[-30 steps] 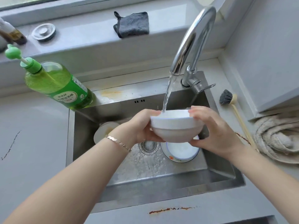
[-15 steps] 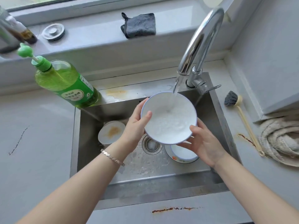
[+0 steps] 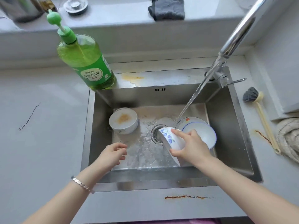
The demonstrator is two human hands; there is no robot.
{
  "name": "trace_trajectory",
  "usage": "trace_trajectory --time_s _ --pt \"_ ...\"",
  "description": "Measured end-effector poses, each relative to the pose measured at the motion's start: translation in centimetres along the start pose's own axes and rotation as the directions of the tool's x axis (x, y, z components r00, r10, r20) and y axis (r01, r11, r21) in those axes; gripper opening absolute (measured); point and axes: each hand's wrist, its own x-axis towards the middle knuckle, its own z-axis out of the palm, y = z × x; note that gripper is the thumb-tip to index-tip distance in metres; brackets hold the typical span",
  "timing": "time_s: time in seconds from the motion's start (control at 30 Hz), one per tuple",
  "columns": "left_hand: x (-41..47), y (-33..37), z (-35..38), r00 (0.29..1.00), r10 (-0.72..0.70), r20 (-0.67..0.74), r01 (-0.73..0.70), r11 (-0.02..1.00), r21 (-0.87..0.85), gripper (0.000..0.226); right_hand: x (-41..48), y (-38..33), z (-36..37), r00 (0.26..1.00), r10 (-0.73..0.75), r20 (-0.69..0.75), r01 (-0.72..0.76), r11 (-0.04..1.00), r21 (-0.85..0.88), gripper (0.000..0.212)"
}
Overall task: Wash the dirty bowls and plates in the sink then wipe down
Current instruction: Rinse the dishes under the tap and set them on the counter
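A grey countertop (image 3: 40, 143) holds a steel sink (image 3: 226, 135). A green dish soap bottle (image 3: 85, 62) stands at the sink's back left corner. A dish brush (image 3: 262, 117) and a bundled rag (image 3: 289, 139) lie to its right. On the sink floor sit a food-stained bowl (image 3: 123, 121), back left, and two stacked plates (image 3: 202, 135), right. The window ledge (image 3: 121, 18) behind carries a grey cloth (image 3: 167, 8) and a metal sink plug (image 3: 75, 5).

I am watching through a single wide-angle camera riding on the person's head, and it is looking forward and steeply down into the sink (image 3: 129, 96) from close above. It is taking in the window sill (image 3: 121, 18) along the top edge and the table (image 3: 40, 126) spreading to both sides. The left forearm (image 3: 64, 199) and right forearm (image 3: 242, 191) are showing at the bottom corners, and the lens is bowing the faucet (image 3: 239, 29) at the right.
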Motion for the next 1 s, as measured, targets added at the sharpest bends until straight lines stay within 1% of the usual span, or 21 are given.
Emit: trace_trajectory --time_s 0.1,0.17,0.2,0.27,0.33,0.4,0.43,0.5,0.67,0.73,0.77,0.83,0.9,0.93,1.0 --pt "0.5 -1.6 -1.4 1.0 -0.009 -0.009 0.009 0.999 -0.031 0.016 0.5 0.6 1.4 0.994 0.11 -0.011 -0.111 0.992 -0.062 0.073" --pt "1.1 -2.4 -2.2 1.0 -0.005 -0.016 0.004 0.999 -0.04 0.015 1.3 1.0 2.2 0.983 0.185 -0.013 -0.185 0.983 -0.006 0.071" --pt "1.6 -2.7 -2.5 1.0 0.001 -0.018 -0.001 0.999 -0.038 0.014 1.9 1.1 2.7 0.977 0.215 -0.007 -0.214 0.975 0.054 0.069" --pt "2.6 -3.1 -3.1 1.0 0.012 -0.023 -0.013 1.0 -0.026 0.014 3.3 1.0 3.9 0.963 0.265 0.051 -0.269 0.925 0.27 0.058" --pt "3.5 -3.2 -3.6 0.999 0.041 -0.026 -0.042 0.999 -0.015 0.014 4.9 0.4 5.7 0.939 0.3 0.171 -0.345 0.8 0.492 0.049" --pt "4.4 -3.2 -3.9 0.997 0.069 -0.023 -0.069 0.998 -0.006 0.015 6.9 -0.3 8.1 0.911 0.305 0.278 -0.412 0.683 0.603 0.045" --pt "4.8 -3.3 -4.1 0.997 0.076 -0.018 -0.076 0.997 0.004 0.016 7.9 -0.6 9.4 0.898 0.302 0.32 -0.44 0.638 0.632 0.043" --pt "5.6 -3.7 -4.3 0.997 0.074 -0.011 -0.074 0.997 0.016 0.015 9.5 -1.0 12.1 0.876 0.295 0.382 -0.482 0.591 0.647 0.042" --pt "6.9 -5.1 -5.3 0.998 0.058 -0.001 -0.058 0.998 -0.029 0.017 11.6 -0.5 16.6 0.839 0.299 0.455 -0.54 0.557 0.631 0.051" --pt "7.1 -5.6 -5.7 0.999 0.05 0.004 -0.05 0.998 -0.039 0.019 11.7 -0.3 17.0 0.848 0.308 0.431 -0.526 0.587 0.615 0.051" --pt "7.2 -5.7 -5.8 0.999 0.046 0.007 -0.046 0.998 -0.042 0.02 11.8 -0.2 17.2 0.862 0.306 0.404 -0.502 0.631 0.592 0.05" --pt "7.3 -6.0 -6.0 0.999 0.035 0.016 -0.034 0.998 -0.053 0.021 12.0 -0.4 17.0 0.906 0.27 0.325 -0.409 0.755 0.512 0.043" --pt "7.3 -6.2 -6.1 0.999 0.028 0.032 -0.026 0.998 -0.06 0.02 12.6 -1.1 16.7 0.956 0.211 0.203 -0.278 0.873 0.401 0.044" --pt "7.3 -6.3 -6.2 0.999 0.029 0.043 -0.026 0.998 -0.063 0.019 12.9 -1.7 16.5 0.973 0.181 0.14 -0.222 0.9 0.375 0.048" --pt "7.3 -6.4 -6.2 0.997 0.03 0.069 -0.025 0.997 -0.067 0.016 13.9 -3.9 16.1 0.99 0.132 0.042 -0.137 0.886 0.444 0.049"
